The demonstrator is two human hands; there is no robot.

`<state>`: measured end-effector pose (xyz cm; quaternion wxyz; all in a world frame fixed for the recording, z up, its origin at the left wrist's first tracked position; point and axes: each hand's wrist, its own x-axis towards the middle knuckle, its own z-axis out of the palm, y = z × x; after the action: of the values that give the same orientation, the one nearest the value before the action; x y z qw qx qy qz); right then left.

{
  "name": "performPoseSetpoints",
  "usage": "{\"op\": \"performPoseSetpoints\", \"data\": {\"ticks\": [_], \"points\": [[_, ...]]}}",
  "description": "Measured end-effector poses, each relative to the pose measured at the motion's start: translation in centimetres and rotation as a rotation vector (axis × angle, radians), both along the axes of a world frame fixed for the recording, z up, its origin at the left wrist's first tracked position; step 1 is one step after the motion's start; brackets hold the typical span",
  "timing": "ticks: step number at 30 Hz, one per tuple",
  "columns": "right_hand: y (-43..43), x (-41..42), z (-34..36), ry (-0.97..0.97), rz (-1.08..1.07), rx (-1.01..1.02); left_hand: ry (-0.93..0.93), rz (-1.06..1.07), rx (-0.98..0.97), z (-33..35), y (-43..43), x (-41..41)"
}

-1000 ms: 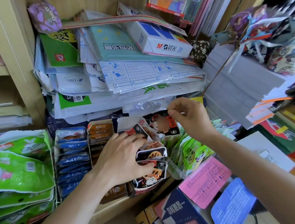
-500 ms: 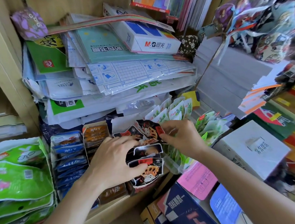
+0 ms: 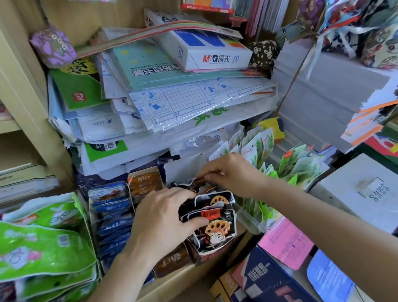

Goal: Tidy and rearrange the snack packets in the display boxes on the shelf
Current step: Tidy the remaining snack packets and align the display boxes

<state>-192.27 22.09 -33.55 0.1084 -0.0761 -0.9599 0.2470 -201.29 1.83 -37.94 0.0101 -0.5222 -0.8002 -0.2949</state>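
Hiding most black packets [image 3: 217,230], left hand [image 3: 161,219] grips some (right hand [image 3: 230,175] pinches one).

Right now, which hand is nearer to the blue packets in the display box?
Left. The left hand grips the black packets just right of the blue packets; the right hand pinches a packet at the back of that black row, farther right.

The middle of the row of brown packets [image 3: 144,184] is covered by the left hand [image 3: 161,219], and the rear black packets [image 3: 213,221] are largely hidden under the right hand [image 3: 235,174]. The green bags [image 3: 30,247] are cut off by the left edge and the dark blue box [image 3: 266,292] by the bottom edge. The fabric pouches [image 3: 362,8] are blurred.
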Motion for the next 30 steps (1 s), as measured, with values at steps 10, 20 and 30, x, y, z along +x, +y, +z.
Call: {"op": "performPoseSetpoints", "data": {"ticks": [10, 20, 30], "points": [[-1.1, 4.9, 1.6, -0.006, -0.048, -0.217, -0.019, 0.083, 0.006, 0.0, -0.1, 0.1], [-4.8, 8.9, -5.7, 0.039, -0.221, -0.265, -0.068, -0.041, 0.023, 0.1, 0.6, -4.1], [-4.7, 9.2, -6.2, 0.081, -0.134, -0.387, 0.121, 0.333, 0.167, 0.1, 4.1, -4.6]]}}
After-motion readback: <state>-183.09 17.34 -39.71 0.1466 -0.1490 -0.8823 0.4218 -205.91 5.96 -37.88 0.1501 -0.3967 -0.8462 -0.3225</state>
